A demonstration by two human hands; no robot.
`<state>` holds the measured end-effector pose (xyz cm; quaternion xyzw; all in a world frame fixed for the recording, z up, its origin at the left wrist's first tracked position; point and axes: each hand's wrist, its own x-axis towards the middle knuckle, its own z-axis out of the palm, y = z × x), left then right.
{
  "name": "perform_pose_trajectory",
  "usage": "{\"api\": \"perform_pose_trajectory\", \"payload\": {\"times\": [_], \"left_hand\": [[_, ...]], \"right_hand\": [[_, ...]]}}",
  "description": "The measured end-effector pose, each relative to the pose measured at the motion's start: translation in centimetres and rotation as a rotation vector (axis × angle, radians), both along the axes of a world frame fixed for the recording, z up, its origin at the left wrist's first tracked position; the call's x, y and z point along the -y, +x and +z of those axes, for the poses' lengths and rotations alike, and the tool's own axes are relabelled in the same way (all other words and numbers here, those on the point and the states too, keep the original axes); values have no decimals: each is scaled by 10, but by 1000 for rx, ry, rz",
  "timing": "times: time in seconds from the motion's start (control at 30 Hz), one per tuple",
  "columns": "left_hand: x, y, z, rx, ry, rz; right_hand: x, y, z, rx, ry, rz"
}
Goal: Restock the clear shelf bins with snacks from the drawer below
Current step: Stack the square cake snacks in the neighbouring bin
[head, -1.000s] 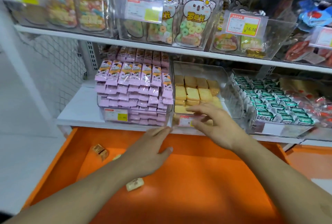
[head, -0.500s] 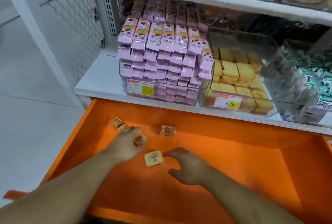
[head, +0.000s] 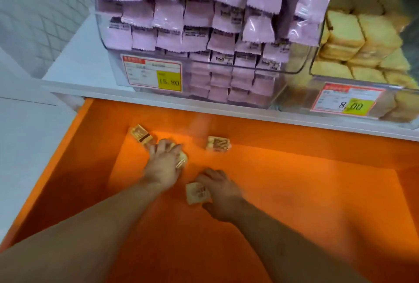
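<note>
Orange drawer (head: 317, 192) holds perhaps four snack packs (head: 218, 144).

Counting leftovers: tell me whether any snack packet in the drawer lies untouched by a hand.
Yes, one snack packet lies alone near the orange drawer's back wall, clear of both hands.

Pretty bright, even light from overhead, no harsh shadows, just soft dark patches on the orange drawer (head: 294, 192) floor under the arms and along its left wall. Whole shot is smeared with motion blur, both hands especially. Glare on the clear bins (head: 301, 65) and shiny pink packets (head: 167, 19). Wide-angle lens bends the shelf edge (head: 204, 107), and the corners go soft and dark.
</note>
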<state>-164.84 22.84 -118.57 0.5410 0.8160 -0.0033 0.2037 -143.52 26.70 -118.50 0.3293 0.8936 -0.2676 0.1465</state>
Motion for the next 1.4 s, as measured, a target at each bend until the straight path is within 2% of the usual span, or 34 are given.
{"api": "perform_pose_trajectory", "payload": {"times": [0.17, 0.27, 0.4, 0.53, 0.6, 0.73, 0.8, 0.93, 1.03, 1.13, 1.23, 1.4], "left_hand": [[2, 3, 3, -29, -28, 11], [5, 13, 22, 33, -108, -35], [2, 33, 75, 433, -149, 5], [-8, 60, 145, 683, -75, 0], [-10, 76, 176, 868, -24, 64], [3, 106, 237, 1378, -11, 239], [13, 118, 267, 1512, -6, 226], [28, 135, 320, 1540, 61, 152], [37, 147, 343, 1563, 63, 107], [41, 154, 352, 1554, 64, 105], [35, 162, 352, 1444, 139, 119], [12, 166, 349, 1361, 239, 210]], "right_hand": [[0, 22, 4, 36, -7, -27], [-9, 40, 30, 34, -132, -188], [-25, 71, 87, -72, -355, -488], [-41, 97, 147, -216, -434, -682], [-40, 110, 185, -311, -491, -729], [-27, 141, 252, -509, -604, -781], [-21, 154, 284, -637, -645, -783], [-5, 165, 337, -904, -750, -806], [6, 164, 356, -1020, -822, -804], [10, 160, 362, -1044, -830, -792], [6, 156, 363, -999, -725, -755], [-8, 154, 369, -1028, -648, -837]]}}
